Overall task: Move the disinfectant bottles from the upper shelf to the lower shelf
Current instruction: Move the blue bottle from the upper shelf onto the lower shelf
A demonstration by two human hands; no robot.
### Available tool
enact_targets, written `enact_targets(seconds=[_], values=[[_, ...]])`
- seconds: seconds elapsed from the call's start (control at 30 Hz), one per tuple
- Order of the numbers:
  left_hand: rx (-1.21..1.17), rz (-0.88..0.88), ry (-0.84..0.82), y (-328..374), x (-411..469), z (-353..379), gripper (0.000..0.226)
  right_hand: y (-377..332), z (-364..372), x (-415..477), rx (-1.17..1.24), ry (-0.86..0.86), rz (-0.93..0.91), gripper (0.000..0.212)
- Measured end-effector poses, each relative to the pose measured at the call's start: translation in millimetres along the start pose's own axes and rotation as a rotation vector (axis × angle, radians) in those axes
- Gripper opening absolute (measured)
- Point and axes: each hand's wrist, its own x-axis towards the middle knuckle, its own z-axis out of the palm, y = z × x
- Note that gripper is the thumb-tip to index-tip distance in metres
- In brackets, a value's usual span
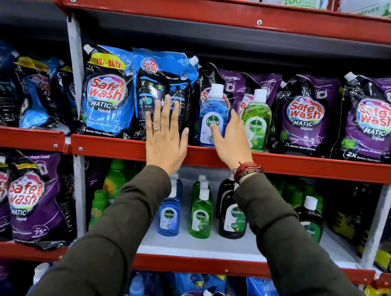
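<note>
Two Dettol bottles stand on the upper shelf point(307, 167): a blue bottle point(211, 108) and, to its right, a green bottle point(257, 120), both with white caps. My right hand point(232, 143) is between them, thumb on the blue bottle's label, fingers spread around its right side. My left hand point(166, 133) is flat and open, left of the blue bottle, in front of a blue pouch. On the lower shelf point(204, 247) stand a blue bottle point(169, 214), a green bottle point(201, 216), a dark brown bottle point(232, 220) and another dark bottle point(310, 221).
Safewash pouches in blue point(106, 91) and purple point(305, 115) fill the upper shelf behind and beside the bottles. Green bottles point(112, 182) crowd the lower shelf's left side. White uprights point(75, 57) and red shelf edges frame each bay.
</note>
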Motion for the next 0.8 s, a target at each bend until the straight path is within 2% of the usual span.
enact_targets(seconds=[0.1, 0.2, 0.3, 0.6, 0.8], values=[[0.049, 0.018, -0.008, -8, -4, 3, 0.067, 2, 3, 15, 0.054, -0.084, 0.116, 0.062], [0.046, 0.045, -0.002, -9, -6, 7, 0.066, 7, 4, 23, 0.106, -0.114, 0.156, 0.052], [0.042, 0.039, 0.010, -10, -5, 8, 0.066, 11, 7, 25, 0.167, -0.080, 0.135, 0.049], [0.056, 0.033, -0.020, -11, -6, 9, 0.065, 1, -10, 24, 0.476, -0.024, 0.089, 0.059], [-0.013, 0.053, -0.026, -11, -9, 3, 0.067, 4, -16, 0, 0.616, -0.075, 0.055, 0.044]])
